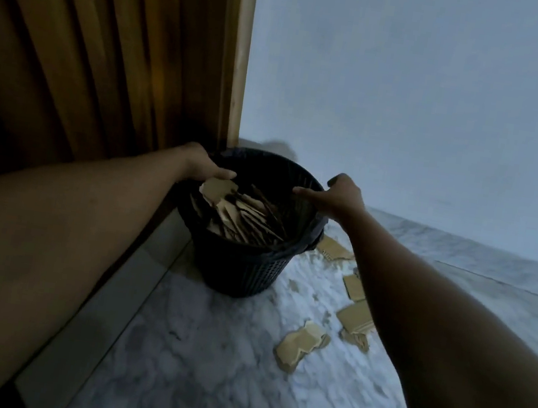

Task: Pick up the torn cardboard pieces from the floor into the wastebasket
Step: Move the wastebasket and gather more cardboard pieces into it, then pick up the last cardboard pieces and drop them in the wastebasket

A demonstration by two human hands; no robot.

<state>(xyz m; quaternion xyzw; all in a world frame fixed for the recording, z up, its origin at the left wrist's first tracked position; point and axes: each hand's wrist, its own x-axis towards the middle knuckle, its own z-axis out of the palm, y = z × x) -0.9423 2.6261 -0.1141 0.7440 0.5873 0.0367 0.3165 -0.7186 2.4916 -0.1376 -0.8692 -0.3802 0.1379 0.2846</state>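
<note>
- Wood panelling (103, 42) is seen at the far left, with the wastebasket (246, 259) set on the marble floor (203, 367) just beside it, in the corner under a pale wall (415, 86)
- The left hand (204, 165) is laid over the basket's left rim, thumb inside and fingers curled round the edge; the rim is gripped, no cardboard is held
- Inside the basket a stack of torn pieces (245, 216) is seen, standing on edge, long axes running from the near left up toward the far right; one ragged piece (217, 189) leans just under the left thumb
- The right hand (338, 194) is closed on the right rim in the same way, thumb pointing inward; how tightly it is closed cannot be told in the dim light
- Most of the work is judged done, yet loose pieces are left on the floor to the right of the basket: one (334, 247) touching its base, a small one (354, 286), a larger flat one (355, 316) partly hidden by the right forearm, and a crumpled one (299, 344) nearest, its long axis slanting from near left to far right
- Small crumbs are possibly scattered among them
</note>
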